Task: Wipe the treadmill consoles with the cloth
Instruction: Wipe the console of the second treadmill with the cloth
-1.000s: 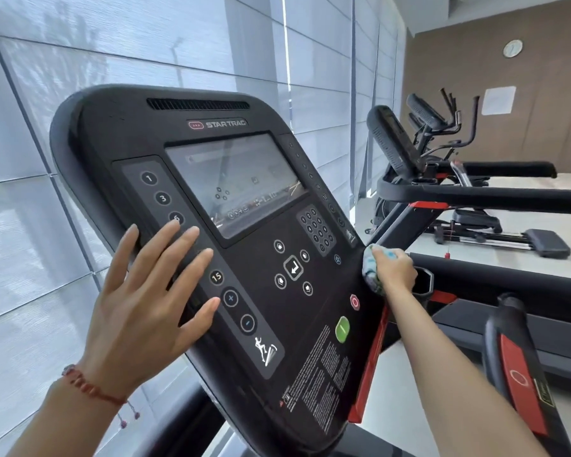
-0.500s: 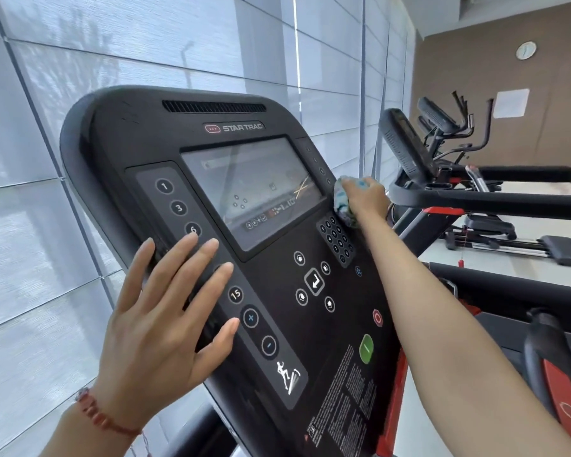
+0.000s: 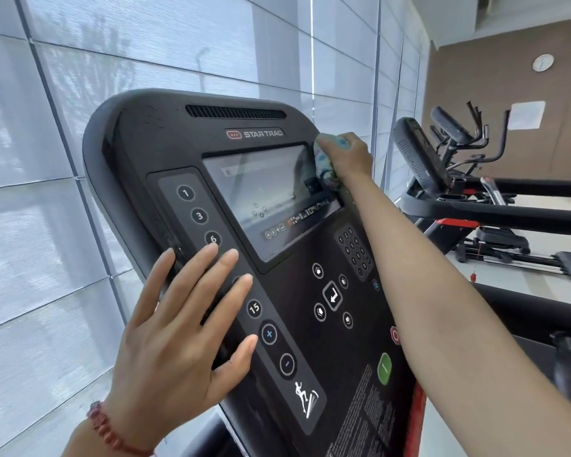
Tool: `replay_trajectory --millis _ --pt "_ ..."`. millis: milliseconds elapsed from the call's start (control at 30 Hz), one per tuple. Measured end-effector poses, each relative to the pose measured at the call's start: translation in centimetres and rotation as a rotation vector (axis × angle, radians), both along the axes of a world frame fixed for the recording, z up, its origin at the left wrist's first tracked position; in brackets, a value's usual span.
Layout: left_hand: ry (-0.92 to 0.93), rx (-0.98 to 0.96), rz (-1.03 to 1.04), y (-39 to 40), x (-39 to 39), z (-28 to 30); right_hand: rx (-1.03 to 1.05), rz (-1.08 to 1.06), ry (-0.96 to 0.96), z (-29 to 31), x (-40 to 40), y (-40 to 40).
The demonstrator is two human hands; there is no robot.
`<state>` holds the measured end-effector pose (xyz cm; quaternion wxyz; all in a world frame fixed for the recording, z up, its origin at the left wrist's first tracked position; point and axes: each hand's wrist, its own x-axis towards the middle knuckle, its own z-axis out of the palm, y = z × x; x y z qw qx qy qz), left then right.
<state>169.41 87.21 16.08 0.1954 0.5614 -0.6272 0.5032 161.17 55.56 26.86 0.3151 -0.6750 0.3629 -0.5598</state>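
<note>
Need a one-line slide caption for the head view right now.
Right hand presses a cloth against the treadmill console beside its screen while the left hand rests flat on it.

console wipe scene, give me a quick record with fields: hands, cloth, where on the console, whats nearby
left hand: left hand flat, fingers straight, pressing the console button strip on its left side
right hand: right hand grips the cloth
cloth: bunched, pale with blue-green marks, pressed to the console
wipe spot: upper right edge of the screen
nearby: second treadmill to the right, wall clock beyond
</note>
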Motion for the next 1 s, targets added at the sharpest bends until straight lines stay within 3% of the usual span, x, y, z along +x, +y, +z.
replay_trajectory --millis 267,567,1000 --pt "-0.002 -0.006 0.01 0.2 -0.1 -0.2 0.04 -0.006 0.053 -4.0 -3.0 -0.3" --pt "0.005 0.017 0.041 0.4 -0.2 -0.2 0.216 -0.081 0.075 -13.3 -9.6 0.0" --pt "0.002 0.044 0.081 0.8 -0.5 -0.3 0.215 -0.054 0.087 -8.2 -7.1 0.2"
